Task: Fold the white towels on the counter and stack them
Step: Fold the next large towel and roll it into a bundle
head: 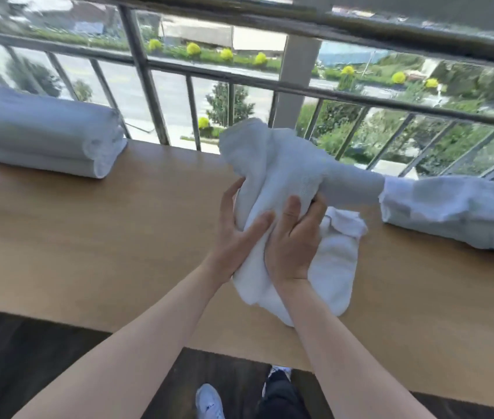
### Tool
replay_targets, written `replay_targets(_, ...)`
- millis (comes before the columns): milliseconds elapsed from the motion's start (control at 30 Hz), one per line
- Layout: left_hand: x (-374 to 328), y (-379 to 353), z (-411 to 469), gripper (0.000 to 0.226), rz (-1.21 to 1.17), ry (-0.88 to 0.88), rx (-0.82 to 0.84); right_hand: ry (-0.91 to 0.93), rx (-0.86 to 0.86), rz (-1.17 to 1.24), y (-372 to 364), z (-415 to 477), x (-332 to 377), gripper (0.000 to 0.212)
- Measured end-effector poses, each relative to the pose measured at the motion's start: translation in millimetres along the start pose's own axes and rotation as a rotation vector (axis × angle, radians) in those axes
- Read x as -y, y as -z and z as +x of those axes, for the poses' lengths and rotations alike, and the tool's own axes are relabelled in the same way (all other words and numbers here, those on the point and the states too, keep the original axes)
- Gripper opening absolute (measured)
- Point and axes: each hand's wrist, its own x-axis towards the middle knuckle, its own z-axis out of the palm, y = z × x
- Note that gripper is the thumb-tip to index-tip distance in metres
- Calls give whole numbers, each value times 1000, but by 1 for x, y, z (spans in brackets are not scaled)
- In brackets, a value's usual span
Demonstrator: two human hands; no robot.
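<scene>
A crumpled white towel [282, 164] is bunched up over the middle of the wooden counter [103, 225], part raised, part trailing down to the counter's front. My left hand [236, 228] grips its left side. My right hand [295, 240] grips it just to the right, fingers pressed into the cloth. One end of the towel stretches right toward a loose heap of white towels [457, 213] at the counter's right end. A stack of folded white towels [46, 131] lies at the far left.
Behind the counter runs a window with a dark metal frame and railing [179, 71]. The counter's front edge is close to my body, with dark floor and my shoes [209, 400] below it.
</scene>
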Motion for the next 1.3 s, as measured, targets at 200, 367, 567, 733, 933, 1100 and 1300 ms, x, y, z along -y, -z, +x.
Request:
replay_targets(200, 39, 83, -6, 75, 1, 127, -173, -70, 253, -29, -81, -41, -8, 50)
replay_targets(367, 83, 137, 0, 69, 93, 262, -277, -151, 497, -74, -142, -60, -39, 49)
replay_targets(567, 133, 189, 25, 90, 214, 448, -289, -271, 703, -166, -199, -68, -77, 55)
replay_targets(733, 149, 224, 54, 100, 78, 553, -410, -272, 789, -256, -218, -67, -87, 56)
replay_targets(933, 144, 259, 104, 103, -102, 656, -489, -275, 798, -329, -225, -68, -82, 54)
replay_targets(1100, 154, 303, 131, 62, -95, 755, -422, -219, 752, -555, -241, -77, -78, 58)
replay_targets(1300, 157, 370, 123, 36, -61, 731, -241, -210, 704, -990, -280, -93, -56, 59)
